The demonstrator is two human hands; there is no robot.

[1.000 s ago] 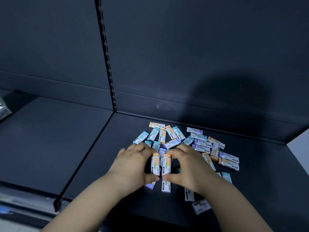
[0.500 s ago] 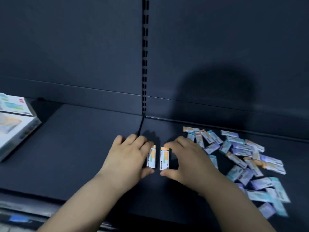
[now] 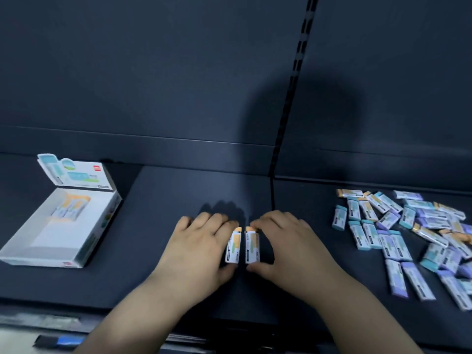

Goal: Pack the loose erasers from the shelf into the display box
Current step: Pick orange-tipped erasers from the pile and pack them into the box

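Note:
My left hand (image 3: 196,246) grips an orange-tipped eraser (image 3: 233,247) between thumb and fingers, held upright over the dark shelf. Right beside it, my right hand (image 3: 286,244) holds a second orange-tipped eraser (image 3: 252,247) the same way; the two erasers nearly touch. The white display box (image 3: 63,256) lies open at the far left with its lid flap raised, and a few erasers (image 3: 69,209) rest at its back end. A pile of loose erasers (image 3: 408,233) in teal, purple and orange wrappers is scattered at the right.
A slotted upright (image 3: 293,98) splits the dark back panel, and a seam (image 3: 272,195) runs between the two shelf boards. The shelf's front edge (image 3: 153,312) runs below my forearms. A blue price strip (image 3: 63,341) sits at the bottom left.
Both hands, each with an eraser, have travelled left away from the pile and across the seam. The view has swung left, and the display box has come fully into sight.

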